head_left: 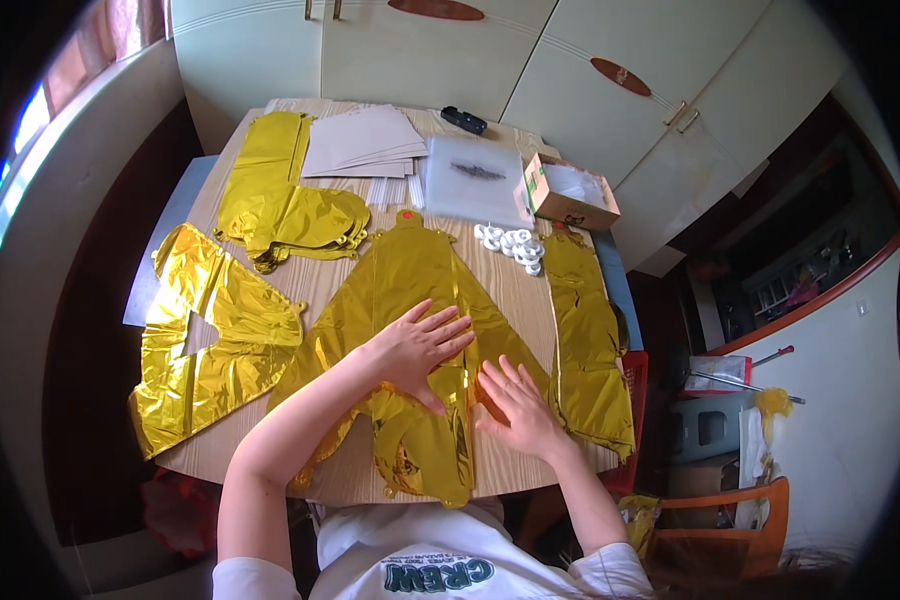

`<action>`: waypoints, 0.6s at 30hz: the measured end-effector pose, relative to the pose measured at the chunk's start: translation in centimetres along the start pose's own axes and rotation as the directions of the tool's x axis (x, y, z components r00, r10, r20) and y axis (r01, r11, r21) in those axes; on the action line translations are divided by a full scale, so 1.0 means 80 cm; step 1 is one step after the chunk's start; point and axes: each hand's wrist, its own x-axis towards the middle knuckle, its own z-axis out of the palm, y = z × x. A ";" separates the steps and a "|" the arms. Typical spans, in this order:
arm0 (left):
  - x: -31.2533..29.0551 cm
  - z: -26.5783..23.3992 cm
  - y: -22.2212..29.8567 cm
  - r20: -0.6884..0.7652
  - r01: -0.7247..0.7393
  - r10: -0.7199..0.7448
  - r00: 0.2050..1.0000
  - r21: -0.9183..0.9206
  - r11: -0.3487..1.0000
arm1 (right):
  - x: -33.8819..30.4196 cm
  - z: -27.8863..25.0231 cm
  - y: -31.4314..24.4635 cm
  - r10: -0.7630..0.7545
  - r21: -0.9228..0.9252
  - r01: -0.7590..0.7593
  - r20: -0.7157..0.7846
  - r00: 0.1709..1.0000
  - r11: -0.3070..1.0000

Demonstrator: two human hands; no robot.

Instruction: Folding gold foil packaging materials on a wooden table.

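Note:
A flat, uninflated gold foil balloon (410, 270) lies in front of me on the table, wide across the middle, with small tabs along its edges. My left hand (422, 352) rests on its middle, palm down with the fingers spread. Lower and to the right, my right hand (518, 410) has its fingers stretched out over the foil's right part. Both hands hold nothing. Beside my left arm is a crinkled gold foil balloon (235, 310) with an opening in it. A narrower, folded gold foil piece (585, 340) lies along the table's right side.
More gold foil balloons (260, 170) are piled at the far left. Behind lie grey-brown card sheets (365, 140), white straws (397, 192), a translucent sheet (475, 195) and a black object (464, 120). White ring-like rolls (510, 244) sit near an open cardboard box (570, 192). Cabinets (430, 60) border the table's back.

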 end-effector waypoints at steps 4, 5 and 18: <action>0.002 0.001 0.001 0.001 -0.004 0.004 1.000 -0.026 1.000 | 0.009 0.013 0.011 0.036 -0.113 -0.042 -0.058 0.998 0.993; 0.000 0.001 0.001 0.003 0.000 0.000 1.000 -0.024 1.000 | 0.011 0.015 0.010 0.033 -0.142 -0.037 -0.035 0.999 0.989; -0.012 -0.004 0.029 0.016 0.002 -0.002 1.000 -0.010 1.000 | -0.015 0.020 -0.014 0.062 -0.208 -0.069 -0.039 0.997 0.976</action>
